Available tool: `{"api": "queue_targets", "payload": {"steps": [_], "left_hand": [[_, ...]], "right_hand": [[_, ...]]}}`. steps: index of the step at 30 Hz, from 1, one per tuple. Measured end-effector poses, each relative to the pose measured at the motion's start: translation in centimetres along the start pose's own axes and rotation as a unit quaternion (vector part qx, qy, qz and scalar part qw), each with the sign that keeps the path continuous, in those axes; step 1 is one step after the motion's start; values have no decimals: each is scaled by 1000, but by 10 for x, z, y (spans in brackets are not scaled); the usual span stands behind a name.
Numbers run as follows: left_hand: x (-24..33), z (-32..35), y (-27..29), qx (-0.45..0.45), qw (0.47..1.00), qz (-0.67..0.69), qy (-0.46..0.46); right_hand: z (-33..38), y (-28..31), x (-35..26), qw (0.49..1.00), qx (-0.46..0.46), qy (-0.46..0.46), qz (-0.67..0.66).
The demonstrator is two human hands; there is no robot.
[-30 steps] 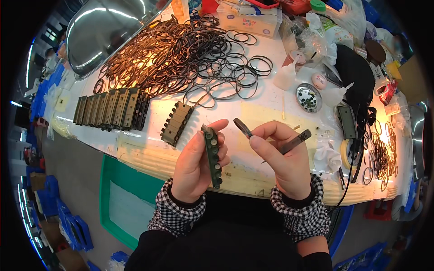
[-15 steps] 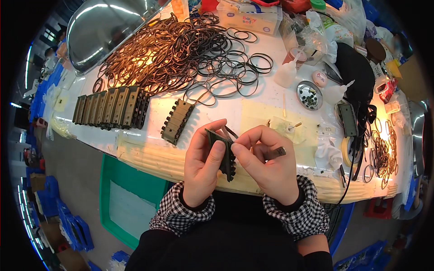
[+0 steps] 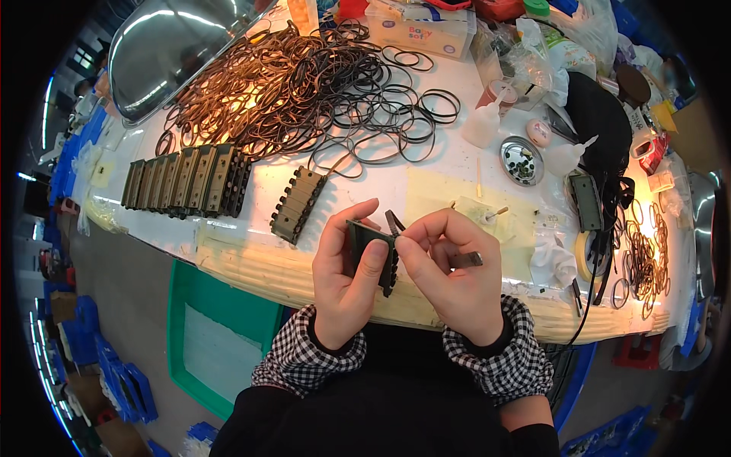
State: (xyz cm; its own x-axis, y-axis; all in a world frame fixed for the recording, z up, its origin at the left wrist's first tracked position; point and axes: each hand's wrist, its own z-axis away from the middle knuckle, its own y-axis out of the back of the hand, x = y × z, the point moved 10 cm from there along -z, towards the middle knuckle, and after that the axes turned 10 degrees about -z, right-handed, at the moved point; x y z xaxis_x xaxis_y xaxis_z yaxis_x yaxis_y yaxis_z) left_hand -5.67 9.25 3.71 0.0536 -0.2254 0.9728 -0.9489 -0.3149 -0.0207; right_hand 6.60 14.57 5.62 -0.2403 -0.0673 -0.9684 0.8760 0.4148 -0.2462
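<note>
My left hand (image 3: 340,278) is closed around a dark green toy chassis (image 3: 365,245) with a row of small wheels along its side. It holds the piece tilted over the table's front edge. Against the top of that wheel row, my right hand (image 3: 461,293) pinches a thin dark band (image 3: 393,222) between thumb and forefinger. A flat grey-brown metal tool (image 3: 466,260) is tucked in the curled fingers of the same hand; its other end is hidden. Beyond my left hand lies another wheeled chassis (image 3: 298,204), and a row of similar chassis (image 3: 186,181) stands farther left.
A large tangle of dark rubber bands (image 3: 282,84) covers the table's far part. To the right are a round metal dish (image 3: 522,161) of small dark parts, a squeeze bottle (image 3: 481,126) and a crumpled tissue (image 3: 554,259). A green tray (image 3: 179,327) sits below the table edge.
The chassis has turned slightly in my left hand. The dark band now stands up as a narrow loop beside my right fingertips, which have shifted a little.
</note>
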Motion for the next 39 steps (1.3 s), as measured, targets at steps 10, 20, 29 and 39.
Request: {"api": "queue_targets", "payload": {"steps": [10, 20, 29, 39], "left_hand": [[-1, -1, 2, 7, 1000, 9, 2], [-4, 0, 0, 13, 1000, 0, 8], [-17, 2, -7, 22, 994, 82, 73], [-27, 3, -7, 64, 986, 114, 106]], "right_hand": [[-1, 0, -1, 1000, 4, 7, 18], [0, -3, -10, 991, -15, 60, 117], [8, -12, -30, 959, 4, 177, 221], [11, -12, -31, 948, 21, 193, 253]]}}
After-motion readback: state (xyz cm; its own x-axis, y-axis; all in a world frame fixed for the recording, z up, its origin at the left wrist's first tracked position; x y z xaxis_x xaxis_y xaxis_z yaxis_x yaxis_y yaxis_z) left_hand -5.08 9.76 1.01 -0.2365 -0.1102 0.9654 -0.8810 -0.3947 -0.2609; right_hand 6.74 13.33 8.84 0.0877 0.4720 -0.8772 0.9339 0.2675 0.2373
